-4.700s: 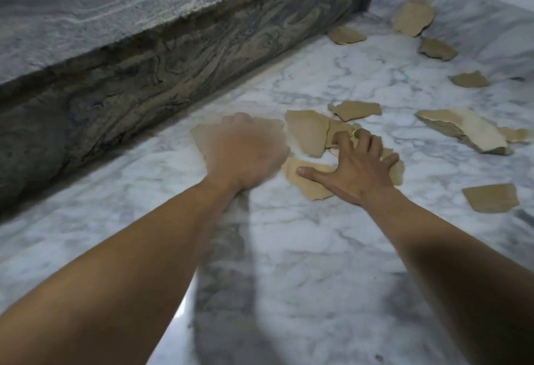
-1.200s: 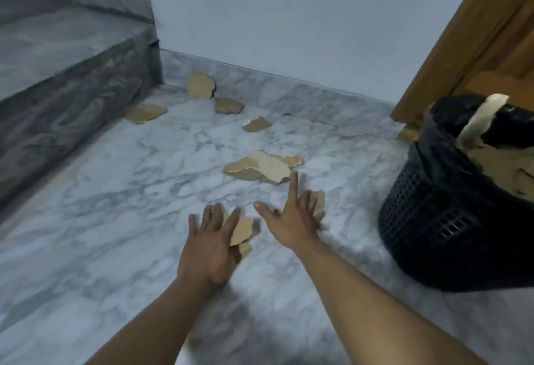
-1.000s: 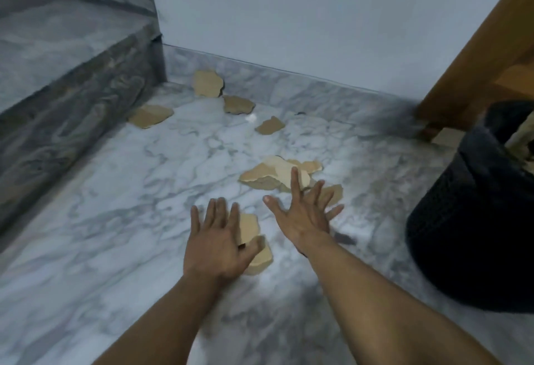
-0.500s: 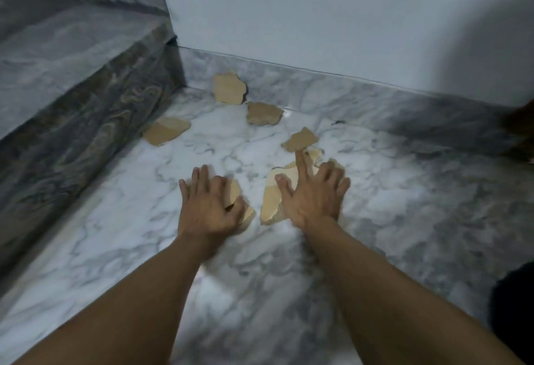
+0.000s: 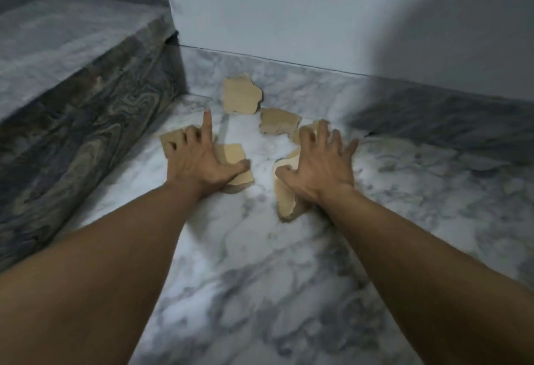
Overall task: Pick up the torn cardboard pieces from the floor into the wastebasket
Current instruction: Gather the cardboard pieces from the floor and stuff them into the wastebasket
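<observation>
Head view: the left hand presses one torn cardboard piece to the marble floor and the right hand presses a second piece, fingers splayed and bent, closed round nothing. Beyond the fingertips a flat scrap lies loose and a leaning scrap rests against the skirting. A dark stone step rises just left of the left fingers.

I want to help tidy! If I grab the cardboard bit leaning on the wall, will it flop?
Probably not: the cardboard bit seems to lean against the skirting without sagging, so it looks stiff. It looks thin and torn, so likely light. On the smooth marble floor it may slide if pushed.
</observation>
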